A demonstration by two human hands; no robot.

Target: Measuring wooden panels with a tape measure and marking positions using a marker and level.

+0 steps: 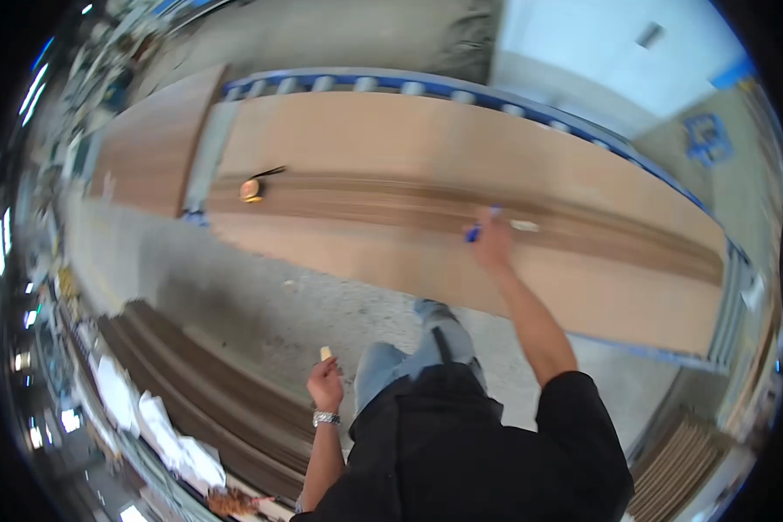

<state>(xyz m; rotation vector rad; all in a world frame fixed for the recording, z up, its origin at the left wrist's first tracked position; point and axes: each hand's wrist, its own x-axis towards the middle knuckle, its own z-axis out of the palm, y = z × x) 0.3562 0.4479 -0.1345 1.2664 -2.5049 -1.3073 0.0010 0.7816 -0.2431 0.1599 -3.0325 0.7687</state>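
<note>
Upper garment [470,461] is black, with a short right sleeve [574,409]. Trousers [378,361] are light blue and bear a dark strip [442,345]. Left hand [324,383] wears a silver-coloured link wristband [325,418].

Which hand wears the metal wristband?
The left hand, the one holding a small pale piece: a silver metal wristband circles its wrist. The right hand, out over the tan panel, has a bare wrist.

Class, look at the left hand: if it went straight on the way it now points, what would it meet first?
The left hand, holding a small pale piece, would likely meet the near edge of the tan panel first; its height is unclear, so it might pass above.
</note>
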